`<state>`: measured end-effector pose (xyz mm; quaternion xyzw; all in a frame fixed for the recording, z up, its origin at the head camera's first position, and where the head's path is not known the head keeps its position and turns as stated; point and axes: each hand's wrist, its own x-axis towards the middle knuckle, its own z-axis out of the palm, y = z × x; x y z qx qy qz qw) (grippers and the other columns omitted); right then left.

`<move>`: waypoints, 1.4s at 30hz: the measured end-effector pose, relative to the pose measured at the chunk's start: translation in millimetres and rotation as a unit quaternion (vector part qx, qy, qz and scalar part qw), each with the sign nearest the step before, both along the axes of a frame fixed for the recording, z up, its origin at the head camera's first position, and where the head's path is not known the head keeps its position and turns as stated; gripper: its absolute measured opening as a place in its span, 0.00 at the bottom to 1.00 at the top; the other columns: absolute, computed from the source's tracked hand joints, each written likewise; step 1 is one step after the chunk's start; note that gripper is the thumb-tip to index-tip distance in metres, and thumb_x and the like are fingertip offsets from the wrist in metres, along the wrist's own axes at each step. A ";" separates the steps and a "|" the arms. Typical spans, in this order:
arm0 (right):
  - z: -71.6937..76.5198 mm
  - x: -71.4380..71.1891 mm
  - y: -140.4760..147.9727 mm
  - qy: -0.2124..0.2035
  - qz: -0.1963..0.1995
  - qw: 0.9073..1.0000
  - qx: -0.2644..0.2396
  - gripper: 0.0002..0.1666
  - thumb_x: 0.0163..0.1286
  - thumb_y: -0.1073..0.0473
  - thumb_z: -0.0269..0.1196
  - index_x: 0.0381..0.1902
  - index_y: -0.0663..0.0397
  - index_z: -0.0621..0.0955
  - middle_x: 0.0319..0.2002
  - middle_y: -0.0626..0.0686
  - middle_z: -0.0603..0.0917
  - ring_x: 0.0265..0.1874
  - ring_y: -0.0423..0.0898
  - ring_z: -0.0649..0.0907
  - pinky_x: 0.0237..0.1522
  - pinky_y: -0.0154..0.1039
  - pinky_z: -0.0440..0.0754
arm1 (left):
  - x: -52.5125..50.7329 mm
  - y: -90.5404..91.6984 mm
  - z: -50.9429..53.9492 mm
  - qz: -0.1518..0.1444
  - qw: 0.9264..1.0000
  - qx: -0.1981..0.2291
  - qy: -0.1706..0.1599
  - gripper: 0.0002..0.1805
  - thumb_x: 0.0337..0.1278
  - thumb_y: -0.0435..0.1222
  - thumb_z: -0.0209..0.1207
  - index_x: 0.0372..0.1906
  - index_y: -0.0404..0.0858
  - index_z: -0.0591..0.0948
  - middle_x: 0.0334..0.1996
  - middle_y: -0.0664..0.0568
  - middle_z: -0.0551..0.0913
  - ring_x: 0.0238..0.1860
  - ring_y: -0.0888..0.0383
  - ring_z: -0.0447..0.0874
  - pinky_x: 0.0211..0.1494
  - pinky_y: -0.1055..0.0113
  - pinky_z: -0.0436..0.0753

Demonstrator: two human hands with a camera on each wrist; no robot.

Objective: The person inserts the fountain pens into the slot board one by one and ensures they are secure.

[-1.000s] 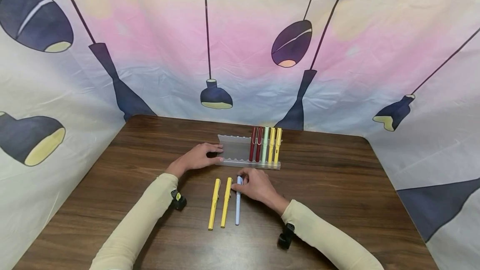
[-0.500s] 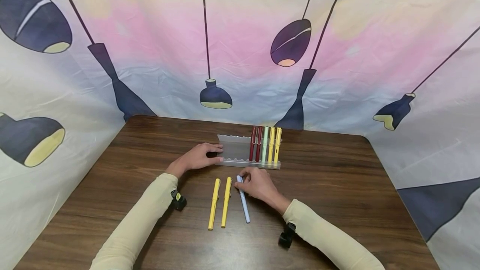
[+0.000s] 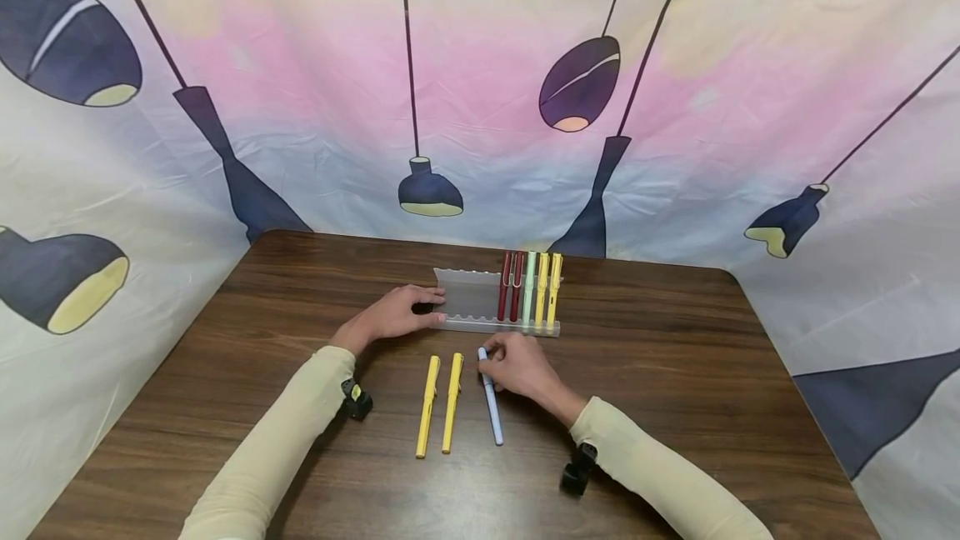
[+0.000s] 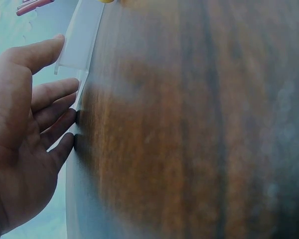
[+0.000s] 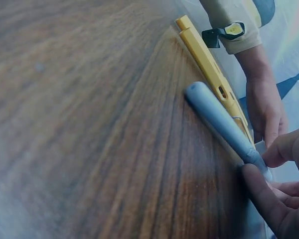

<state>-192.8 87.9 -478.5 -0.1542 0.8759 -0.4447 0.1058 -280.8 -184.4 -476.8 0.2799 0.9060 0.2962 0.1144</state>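
In the head view my right hand [image 3: 519,367] pinches the capped end of a light blue pen [image 3: 492,408] between thumb and fingers. The right wrist view shows the blue pen [image 5: 219,118] lying slantwise on or just over the wood; whether it touches is unclear. My left hand [image 3: 393,312] rests at the left end of a clear pen rack [image 3: 468,298], thumb near the front corner, fingers farther back, fairly straight in the left wrist view. Two yellow pens, the left one [image 3: 427,407] and the right one [image 3: 452,403], lie left of the blue pen.
The rack's right half holds two dark red pens [image 3: 510,288], a pale green pen [image 3: 529,288] and two yellow pens [image 3: 548,290], side by side. Notches line its left part. Beneath everything is a brown wooden table [image 3: 660,340]; a printed cloth [image 3: 495,107] hangs behind.
The blue pen has turned from nearly straight to slanting, its lower end swung right, and it has shifted slightly right with my right hand. My left hand stays at the rack.
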 end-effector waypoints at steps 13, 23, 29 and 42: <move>13.9 -0.1 6.2 -0.023 0.013 0.999 -0.026 0.12 0.68 0.64 0.66 0.48 0.60 0.86 0.24 0.47 0.87 0.18 0.43 0.86 0.24 0.41 0.87 | -1.0 -0.6 2.5 0.001 1.000 0.000 -0.003 0.32 0.72 0.54 0.58 0.69 0.38 0.77 0.74 0.46 0.70 0.76 0.43 0.63 0.75 0.44 0.66; 23.6 -0.8 14.4 -0.018 0.006 0.996 -0.085 0.14 0.68 0.68 0.66 0.51 0.66 0.84 0.29 0.52 0.87 0.24 0.44 0.87 0.30 0.44 0.89 | 0.2 -0.3 4.0 -0.002 1.000 -0.001 0.000 0.31 0.72 0.53 0.59 0.69 0.37 0.78 0.74 0.45 0.70 0.76 0.42 0.64 0.75 0.44 0.66; 29.1 -2.4 18.7 -0.005 0.000 0.992 -0.130 0.15 0.69 0.69 0.64 0.54 0.66 0.83 0.34 0.55 0.86 0.29 0.45 0.88 0.33 0.45 0.90 | 0.4 -1.1 2.7 -0.003 1.000 0.000 0.000 0.31 0.72 0.53 0.59 0.69 0.37 0.77 0.74 0.44 0.70 0.76 0.42 0.63 0.75 0.43 0.66; 43.1 -7.7 22.0 0.021 -0.010 0.981 -0.193 0.16 0.70 0.69 0.64 0.54 0.65 0.82 0.38 0.59 0.84 0.33 0.48 0.89 0.39 0.56 0.88 | 1.3 -0.9 2.8 -0.005 1.000 0.004 -0.001 0.32 0.72 0.54 0.59 0.69 0.37 0.78 0.74 0.44 0.70 0.76 0.42 0.63 0.75 0.43 0.66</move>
